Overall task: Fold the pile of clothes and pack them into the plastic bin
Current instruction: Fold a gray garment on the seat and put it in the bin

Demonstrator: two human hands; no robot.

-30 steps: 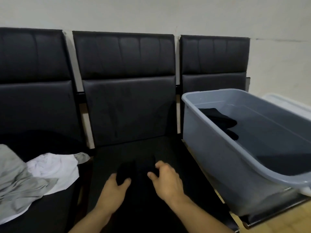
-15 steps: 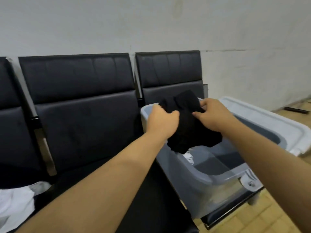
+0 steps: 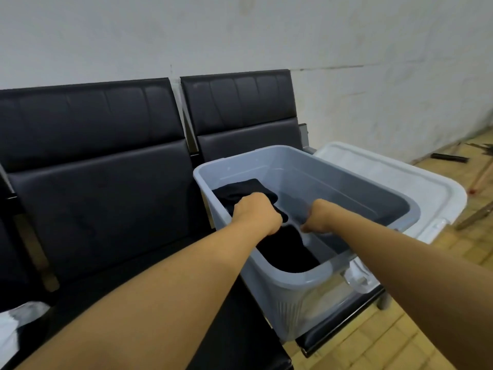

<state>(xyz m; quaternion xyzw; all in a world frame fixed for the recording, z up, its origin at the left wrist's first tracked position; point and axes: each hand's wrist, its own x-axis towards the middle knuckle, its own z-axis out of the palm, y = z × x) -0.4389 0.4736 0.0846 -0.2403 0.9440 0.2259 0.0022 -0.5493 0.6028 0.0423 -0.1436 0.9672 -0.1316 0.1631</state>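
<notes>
Here, a folded black garment [image 3: 286,251] lay inside the grey plastic bin [image 3: 298,280], long axis along the bin's length. Left hand [image 3: 257,213] gripped its far end; right hand [image 3: 318,217] sat just beside, fingers hidden, grip not discernible.

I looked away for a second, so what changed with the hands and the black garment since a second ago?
Both hands, left and right, lifted the folded black garment off the middle seat and lowered it into the grey plastic bin, beside the black clothes already packed there. The bin stayed on its seat.

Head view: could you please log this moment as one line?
step: packing | hands: left, right lowering black garment | place: inside grey bin
</notes>
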